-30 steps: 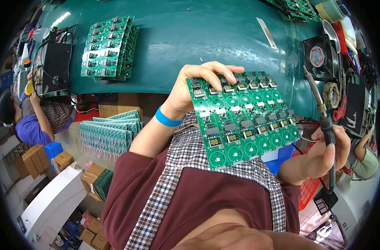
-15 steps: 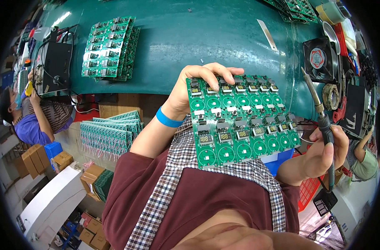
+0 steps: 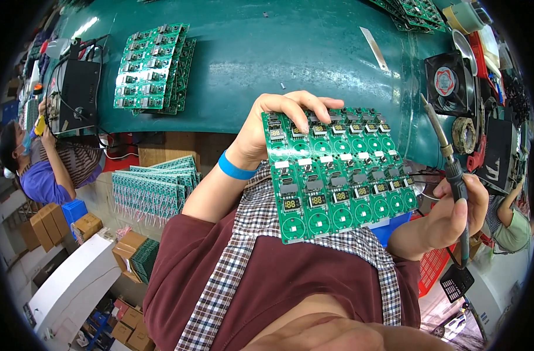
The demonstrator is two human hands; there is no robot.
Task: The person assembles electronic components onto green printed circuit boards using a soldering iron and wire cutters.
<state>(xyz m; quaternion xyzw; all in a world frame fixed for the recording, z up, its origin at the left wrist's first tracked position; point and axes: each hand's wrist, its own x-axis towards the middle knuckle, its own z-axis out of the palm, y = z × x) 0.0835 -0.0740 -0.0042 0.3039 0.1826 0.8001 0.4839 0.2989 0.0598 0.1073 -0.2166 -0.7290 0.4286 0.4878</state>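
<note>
A green circuit board panel, with rows of small digit displays and round outlines, is held up in front of my chest. My left hand grips its upper left edge, fingers over the top and a blue band on the wrist. On the other side, my right hand is wrapped round the handle of a soldering iron. The iron stands nearly upright, its tip pointing up and left toward the fan, apart from the board.
Stacked boards lie on the green table at the left, more at the far right. A metal strip, a fan and a tape roll are on the right. A co-worker sits left, beside wired boards.
The board panel has tilted slightly in my left hand, its lower edge moving down a little. My right hand and the soldering iron have shifted only slightly.
</note>
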